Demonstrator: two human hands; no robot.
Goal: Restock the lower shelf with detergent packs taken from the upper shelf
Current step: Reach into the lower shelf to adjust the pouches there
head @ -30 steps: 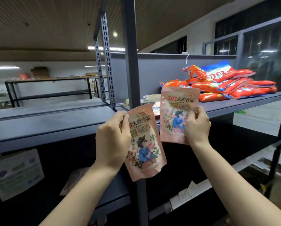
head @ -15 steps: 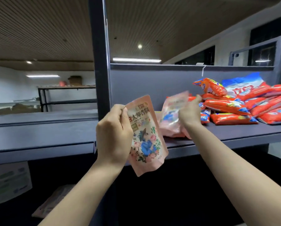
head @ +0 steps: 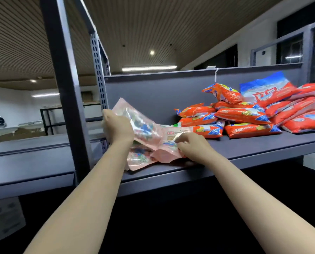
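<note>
Both my hands are at the left end of the grey upper shelf [head: 244,149]. My left hand [head: 119,128] grips a pink floral detergent pouch [head: 134,120] that tilts over the shelf. My right hand [head: 191,145] pinches a second pink pouch [head: 168,142] lying flat on the shelf. At least one more pink pouch [head: 140,158] lies under them near the shelf's front edge. A heap of several orange-red detergent packs [head: 244,116] sits to the right on the same shelf. The lower shelf below is dark and hidden.
A dark grey upright post [head: 67,99] stands just left of my left arm, with a perforated rail [head: 99,76] behind it. The shelf's grey back panel [head: 162,88] closes the rear. Another grey shelf surface [head: 30,162] extends left.
Both hands moved forward and down onto the upper shelf with their pink pouches; the right pouch now lies flat on the shelf. The view shifted up and closer.
</note>
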